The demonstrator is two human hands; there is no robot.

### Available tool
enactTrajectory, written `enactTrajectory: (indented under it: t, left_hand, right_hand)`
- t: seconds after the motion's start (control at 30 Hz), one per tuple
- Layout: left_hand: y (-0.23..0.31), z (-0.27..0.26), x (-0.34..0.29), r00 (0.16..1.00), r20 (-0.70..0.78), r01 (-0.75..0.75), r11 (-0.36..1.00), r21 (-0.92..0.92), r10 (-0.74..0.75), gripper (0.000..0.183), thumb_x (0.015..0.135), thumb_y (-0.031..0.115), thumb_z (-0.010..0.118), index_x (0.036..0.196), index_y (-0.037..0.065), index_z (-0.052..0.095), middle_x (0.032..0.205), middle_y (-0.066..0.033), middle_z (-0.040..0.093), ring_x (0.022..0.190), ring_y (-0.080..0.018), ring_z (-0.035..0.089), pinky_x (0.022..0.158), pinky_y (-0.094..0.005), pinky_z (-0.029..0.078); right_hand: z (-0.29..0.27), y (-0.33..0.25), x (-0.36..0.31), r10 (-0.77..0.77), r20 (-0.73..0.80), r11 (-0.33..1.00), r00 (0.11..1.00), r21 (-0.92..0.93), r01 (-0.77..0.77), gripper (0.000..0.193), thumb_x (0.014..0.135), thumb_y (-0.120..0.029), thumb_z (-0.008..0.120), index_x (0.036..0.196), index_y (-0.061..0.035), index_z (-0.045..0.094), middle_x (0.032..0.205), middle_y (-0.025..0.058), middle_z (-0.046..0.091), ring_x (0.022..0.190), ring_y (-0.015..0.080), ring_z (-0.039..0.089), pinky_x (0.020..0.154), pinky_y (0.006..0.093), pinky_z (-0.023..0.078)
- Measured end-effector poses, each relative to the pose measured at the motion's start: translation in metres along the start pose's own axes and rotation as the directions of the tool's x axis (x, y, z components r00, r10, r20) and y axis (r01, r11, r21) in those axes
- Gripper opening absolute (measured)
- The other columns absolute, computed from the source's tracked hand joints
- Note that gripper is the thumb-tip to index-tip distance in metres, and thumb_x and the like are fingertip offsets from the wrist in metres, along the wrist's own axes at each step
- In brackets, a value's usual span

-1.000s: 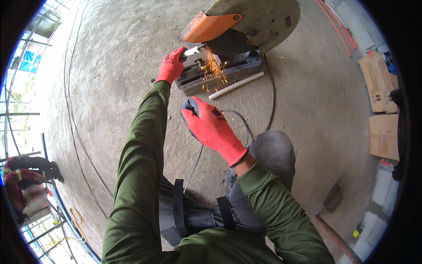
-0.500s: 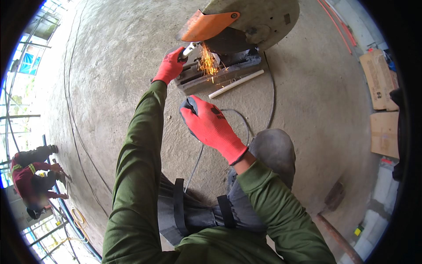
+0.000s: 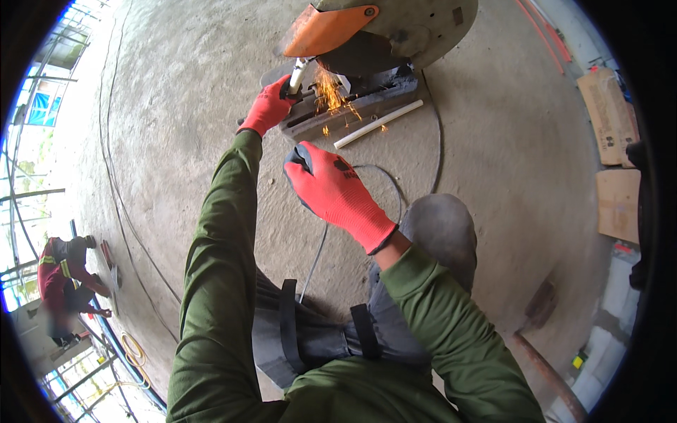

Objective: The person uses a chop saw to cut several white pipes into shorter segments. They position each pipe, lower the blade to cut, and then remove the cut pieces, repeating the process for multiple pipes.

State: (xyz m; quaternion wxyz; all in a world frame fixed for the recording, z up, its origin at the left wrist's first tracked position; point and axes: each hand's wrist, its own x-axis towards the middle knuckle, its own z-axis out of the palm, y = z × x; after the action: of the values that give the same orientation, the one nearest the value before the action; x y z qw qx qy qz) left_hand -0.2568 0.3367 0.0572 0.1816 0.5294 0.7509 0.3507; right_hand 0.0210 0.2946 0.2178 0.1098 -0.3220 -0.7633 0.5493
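Observation:
In a red and black glove, my left hand (image 3: 270, 106) is closed round a white tube (image 3: 299, 75) at the cut-off saw. The saw has an orange blade guard (image 3: 328, 32) and a large round grey cover (image 3: 430, 35). Orange sparks (image 3: 329, 90) spray down beside the tube, over the saw's base (image 3: 300, 130). My right hand (image 3: 335, 187), gloved alike, is closed with its fingers curled, nearer to me than the base. What it holds, if anything, is hidden. Another white tube (image 3: 379, 124) lies on the floor in front of the base.
A dark cable (image 3: 438, 141) runs over the concrete floor, and long thin cables (image 3: 116, 183) lie at left. Another person (image 3: 67, 275) crouches at far left near a coiled yellow hose (image 3: 132, 352). Cardboard boxes (image 3: 610, 116) and a rusty pipe (image 3: 550, 374) are at right.
The saw and both hands sit slightly higher and further left in view. More of the white tube shows above my left hand. The other person has shifted posture. Sparks continue.

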Motion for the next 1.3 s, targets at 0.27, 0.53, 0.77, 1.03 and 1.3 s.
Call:
enactTrajectory:
  t: [0.27, 0.53, 0.77, 1.03, 1.3]
  left_hand:
    - [0.008, 0.000, -0.012, 0.998, 0.055, 0.033, 0.991, -0.128, -0.026, 0.059, 0.084, 0.006, 0.077, 0.140, 0.006, 0.059, 0.117, -0.0168, 0.074, 0.110, -0.0239, 0.070, 0.098, -0.0359, 0.051]
    - [-0.003, 0.004, -0.006, 0.997, 0.080, -0.004, 0.982, -0.190, 0.020, 0.060, 0.083, 0.005, 0.076, 0.140, 0.006, 0.059, 0.119, -0.0147, 0.074, 0.113, -0.0242, 0.069, 0.101, -0.0369, 0.050]
    - [-0.003, 0.011, -0.008, 0.997, 0.076, 0.042, 0.984, -0.171, -0.029, 0.059, 0.084, 0.003, 0.075, 0.141, 0.005, 0.058, 0.120, -0.0133, 0.073, 0.113, -0.0213, 0.067, 0.101, -0.0349, 0.049]
    - [0.013, 0.014, -0.024, 0.995, 0.081, 0.081, 0.968, -0.236, -0.063, 0.059, 0.083, 0.002, 0.076, 0.140, 0.005, 0.059, 0.119, -0.0154, 0.074, 0.113, -0.0210, 0.068, 0.100, -0.0359, 0.051]
    - [0.023, 0.019, -0.027, 0.993, 0.112, 0.075, 0.939, -0.335, -0.040, 0.057, 0.084, 0.000, 0.075, 0.138, 0.004, 0.059, 0.117, -0.0120, 0.075, 0.110, -0.0164, 0.068, 0.099, -0.0341, 0.051]
  right_hand:
    - [0.004, 0.001, 0.001, -0.011, 0.012, 1.000, 1.000, -0.021, 0.012, 0.025, 0.099, -0.026, 0.056, 0.102, -0.0021, 0.059, 0.085, 0.0202, 0.065, 0.081, 0.0378, 0.067, 0.074, 0.0433, 0.052]
    - [0.006, -0.001, 0.000, -0.002, 0.017, 0.999, 1.000, -0.037, 0.002, 0.027, 0.099, -0.028, 0.056, 0.104, -0.0022, 0.059, 0.087, 0.0214, 0.066, 0.083, 0.0383, 0.068, 0.074, 0.0433, 0.052]
    - [0.005, -0.001, -0.001, -0.015, 0.007, 0.999, 1.000, -0.032, 0.015, 0.026, 0.099, -0.028, 0.056, 0.104, -0.0026, 0.060, 0.088, 0.0215, 0.066, 0.082, 0.0383, 0.068, 0.074, 0.0436, 0.052]
    - [0.002, -0.002, -0.001, -0.007, 0.019, 1.000, 1.000, 0.004, 0.007, 0.026, 0.099, -0.028, 0.056, 0.103, -0.0029, 0.061, 0.087, 0.0202, 0.066, 0.082, 0.0371, 0.068, 0.074, 0.0425, 0.052]
    - [0.001, -0.006, -0.001, 0.017, 0.035, 1.000, 0.999, 0.019, -0.018, 0.025, 0.098, -0.027, 0.056, 0.103, -0.0033, 0.061, 0.089, 0.0207, 0.068, 0.086, 0.0389, 0.068, 0.076, 0.0451, 0.053]
